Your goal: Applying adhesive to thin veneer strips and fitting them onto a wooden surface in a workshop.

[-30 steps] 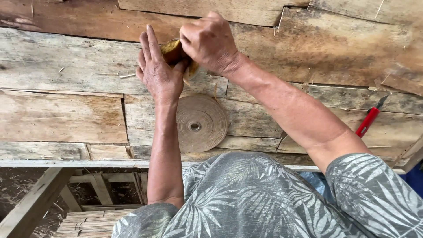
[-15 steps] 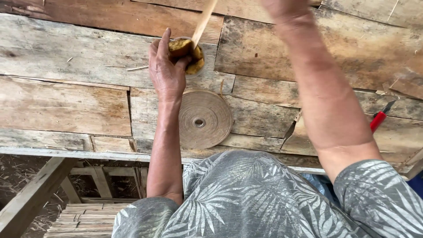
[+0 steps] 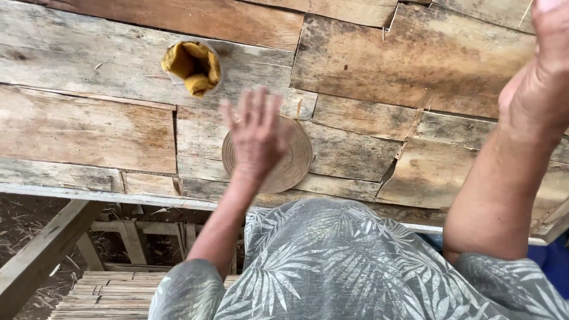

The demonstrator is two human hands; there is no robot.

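Your shirt [image 3: 349, 261] is grey-green, printed all over with pale palm leaves. The cup [image 3: 192, 65] on the table holds mustard-yellow paste with darker ochre folds, inside a pale, clear rim. The woven disc [image 3: 293, 160] is tan, marked with fine concentric rings. The table planks [image 3: 89, 127] are weathered brown and grey, with darker stains. A blue patch [image 3: 554, 264] shows at the lower right edge.
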